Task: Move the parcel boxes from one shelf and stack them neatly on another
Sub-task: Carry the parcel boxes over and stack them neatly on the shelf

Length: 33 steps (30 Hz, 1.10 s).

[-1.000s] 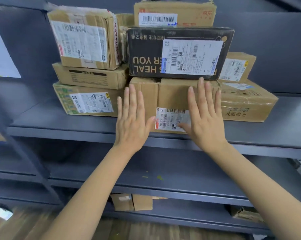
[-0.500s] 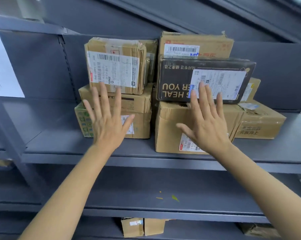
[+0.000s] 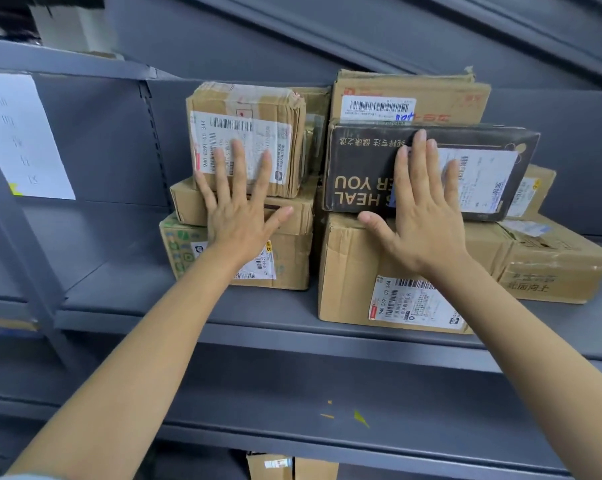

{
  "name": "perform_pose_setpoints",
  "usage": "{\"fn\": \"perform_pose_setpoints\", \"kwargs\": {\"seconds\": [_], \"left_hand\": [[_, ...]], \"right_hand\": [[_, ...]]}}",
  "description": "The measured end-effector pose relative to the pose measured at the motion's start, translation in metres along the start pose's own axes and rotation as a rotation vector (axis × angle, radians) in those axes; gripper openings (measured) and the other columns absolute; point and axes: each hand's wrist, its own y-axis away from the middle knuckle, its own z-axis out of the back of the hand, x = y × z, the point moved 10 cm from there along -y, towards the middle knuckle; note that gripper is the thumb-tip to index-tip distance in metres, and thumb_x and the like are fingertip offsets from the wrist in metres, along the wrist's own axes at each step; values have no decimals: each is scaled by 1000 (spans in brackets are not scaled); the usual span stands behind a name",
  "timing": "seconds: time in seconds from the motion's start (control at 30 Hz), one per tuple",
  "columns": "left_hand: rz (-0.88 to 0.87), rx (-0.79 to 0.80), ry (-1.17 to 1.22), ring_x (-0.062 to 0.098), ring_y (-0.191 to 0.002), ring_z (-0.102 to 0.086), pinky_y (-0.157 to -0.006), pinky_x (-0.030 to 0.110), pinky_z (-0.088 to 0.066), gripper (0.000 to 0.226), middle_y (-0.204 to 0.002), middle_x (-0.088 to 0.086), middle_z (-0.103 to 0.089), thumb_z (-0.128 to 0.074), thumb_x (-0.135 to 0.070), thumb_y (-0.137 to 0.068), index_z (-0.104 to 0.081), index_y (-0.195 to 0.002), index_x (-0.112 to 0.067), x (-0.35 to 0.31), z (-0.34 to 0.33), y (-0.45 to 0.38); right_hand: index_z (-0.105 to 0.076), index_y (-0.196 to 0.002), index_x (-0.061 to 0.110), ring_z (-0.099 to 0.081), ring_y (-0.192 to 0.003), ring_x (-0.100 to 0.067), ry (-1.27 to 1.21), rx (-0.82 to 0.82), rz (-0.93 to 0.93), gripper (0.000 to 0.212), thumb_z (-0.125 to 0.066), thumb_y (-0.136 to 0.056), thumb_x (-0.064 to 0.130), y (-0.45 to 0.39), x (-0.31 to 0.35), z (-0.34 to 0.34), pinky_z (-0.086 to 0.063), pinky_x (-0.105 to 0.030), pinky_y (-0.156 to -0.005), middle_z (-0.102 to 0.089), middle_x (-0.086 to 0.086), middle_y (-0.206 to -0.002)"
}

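Several parcel boxes are stacked on a grey shelf [image 3: 175, 306]. On the left, a taped brown box [image 3: 285, 109] tops a flat brown box [image 3: 185, 202] and a green-printed box [image 3: 178, 247]. My left hand [image 3: 239, 209] lies flat, fingers spread, against the front of this left stack. On the right, a black box [image 3: 362, 168] rests on a large brown box [image 3: 355, 271], under another brown box [image 3: 431, 95]. My right hand [image 3: 422, 209] presses flat on the black box front. Neither hand grips anything.
A low brown box [image 3: 562, 265] sits at the far right of the shelf. A white paper sheet [image 3: 19, 136] hangs on the left panel. The shelf below [image 3: 223, 403] holds only small scraps. More boxes [image 3: 289, 467] stand on a lower shelf.
Both hands rose from the large brown box: the left went to the left stack, the right up onto the black box. The camera view tilted upward.
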Motion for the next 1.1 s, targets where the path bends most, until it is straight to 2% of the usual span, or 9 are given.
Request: {"fn": "perform_pose_setpoints", "kwargs": {"seconds": [0.13, 0.23, 0.3, 0.4, 0.53, 0.63, 0.77, 0.87, 1.1], "left_hand": [[29, -180, 156, 38, -144, 2, -110, 60, 4, 80, -158, 17, 0, -17, -71, -86, -1, -150, -26, 11, 35, 4], [362, -334, 526, 31, -145, -2, -112, 56, 0, 80, -159, 8, -2, -43, -61, -88, -7, -151, -28, 79, 52, 9], [557, -291, 860, 23, -145, -7, -116, 52, -8, 80, -160, 0, -2, -48, -59, -87, -4, -150, -35, 116, 33, 17], [531, -145, 1043, 9, -135, -31, -113, 41, -22, 73, -157, -4, -18, -50, -55, -88, -10, -148, -42, 116, 12, 14], [449, -112, 950, 8, -120, -42, -107, 52, -31, 63, -135, -11, -36, -51, -69, -76, -38, -134, -48, 102, 8, -1], [427, -92, 920, 7, -107, -47, -103, 44, -38, 52, -115, -9, -36, -52, -69, -78, -55, -121, -40, 100, 1, -3], [418, 37, 816, 17, -112, -45, -103, 45, -34, 43, -116, -4, -39, -47, -75, -78, -63, -95, -39, 104, -4, -9], [312, 93, 507, 35, -123, -42, -104, 52, -28, 59, -123, 5, -55, -42, -76, -79, -66, -109, -31, 104, 13, -18], [94, 212, 385, 32, -121, -51, -115, 55, -5, 60, -128, 3, -60, -35, -67, -87, -50, -131, -28, 55, 17, -29]], "right_hand": [[-8, -150, 4, 2, -146, -27, -53, -56, 3, 87, -15, -90, 67, 6, -2, 8, 5, -46, -116, -1, -18, -158], [-9, -151, 8, 1, -146, -30, -116, -109, -14, 82, -20, -92, 64, 3, -4, 19, 5, -45, -116, -1, -20, -158], [-10, -151, 10, 2, -146, -31, -154, -115, -39, 81, -21, -91, 64, 0, -5, 24, 7, -42, -116, 1, -19, -158], [-8, -151, 9, 6, -146, -29, -200, -70, -75, 83, -22, -90, 62, -3, -6, 20, 7, -43, -116, 4, -17, -158], [-5, -151, 6, 9, -146, -28, -179, -54, -111, 86, -22, -89, 63, -5, -6, 16, 9, -42, -115, 7, -17, -158], [-4, -150, 5, 9, -145, -32, -151, -70, -138, 87, -25, -89, 62, -7, -3, 13, 9, -43, -115, 7, -21, -157], [-1, -150, 3, 9, -144, -35, -132, -85, -157, 88, -27, -89, 62, -11, 3, 10, 18, -34, -112, 7, -25, -156], [-1, -150, 4, 10, -144, -35, -116, -70, -149, 88, -26, -89, 61, -8, 2, 9, 14, -38, -113, 8, -24, -156], [-2, -150, 2, 9, -144, -36, -90, -63, -179, 90, -25, -88, 62, -7, 0, 8, 7, -47, -115, 8, -25, -156]]}}
